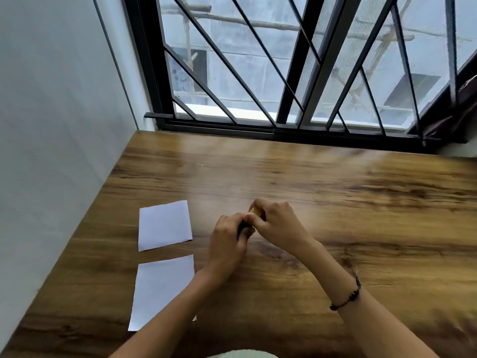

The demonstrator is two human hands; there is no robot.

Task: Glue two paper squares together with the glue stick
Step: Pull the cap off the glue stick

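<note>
Two white paper squares lie flat on the wooden table, left of my hands: the far square [165, 224] and the near square [161, 288], whose lower right corner my left forearm covers. Both hands meet over the table's middle around a glue stick [255, 211]. My left hand [227, 244] grips its dark lower body. My right hand [276, 220] pinches its yellowish upper end. Most of the stick is hidden by my fingers, so I cannot tell whether the cap is on.
The wooden table [335, 192] runs to a white wall [51, 125] on the left and a barred window [284, 73] at the back. A dark bead bracelet [347, 295] circles my right wrist.
</note>
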